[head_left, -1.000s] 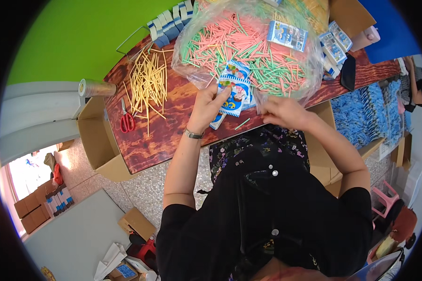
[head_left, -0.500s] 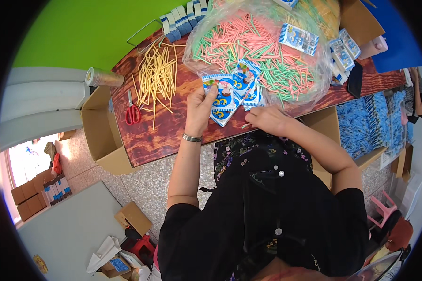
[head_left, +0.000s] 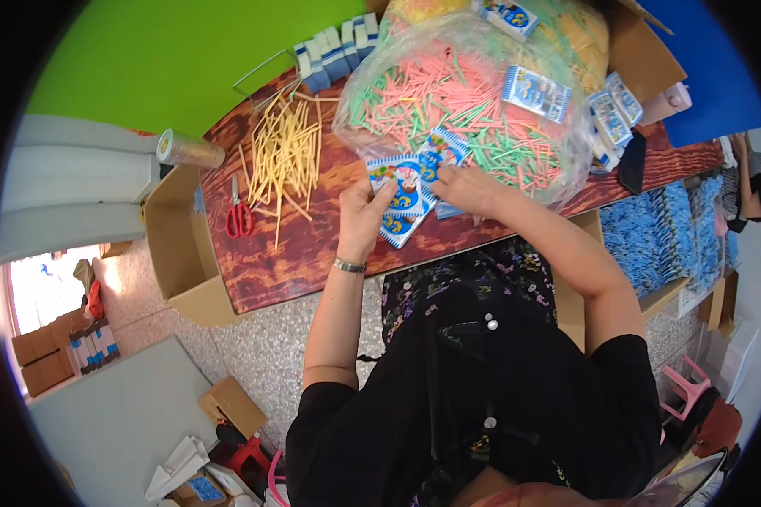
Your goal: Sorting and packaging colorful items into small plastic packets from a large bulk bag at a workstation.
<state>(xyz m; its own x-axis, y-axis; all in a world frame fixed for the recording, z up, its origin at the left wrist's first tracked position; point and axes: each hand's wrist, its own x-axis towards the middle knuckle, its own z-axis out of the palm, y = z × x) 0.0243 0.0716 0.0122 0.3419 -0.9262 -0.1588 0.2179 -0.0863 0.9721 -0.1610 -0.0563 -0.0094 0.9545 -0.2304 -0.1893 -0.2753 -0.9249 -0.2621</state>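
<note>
My left hand (head_left: 365, 221) grips a flat blue-and-white packet (head_left: 406, 179) by its left side, the thumb on its front. More packets of the same kind lie under and beside it, among them one (head_left: 441, 150) just behind. Close by, the bent fingers of my right hand (head_left: 472, 189) are pinched together at the right edge of the held packet; what is between them is hidden. Beyond both hands spreads a clear plastic bag (head_left: 351, 110) full of short pink and green sticks (head_left: 431, 76).
Yellow sticks (head_left: 283, 148) are heaped on the left of the table (head_left: 279, 275), with red-handled scissors (head_left: 238, 218) beside them. A tub (head_left: 186, 149) stands at the left edge, above an open carton (head_left: 177, 241). Filled packs (head_left: 537, 93) lie on the bag; a dark phone-like slab (head_left: 632, 162) is at right.
My right hand has moved up from the table's front edge to the packets; a small green stick showed at its fingertips before. The left hand keeps its hold.
</note>
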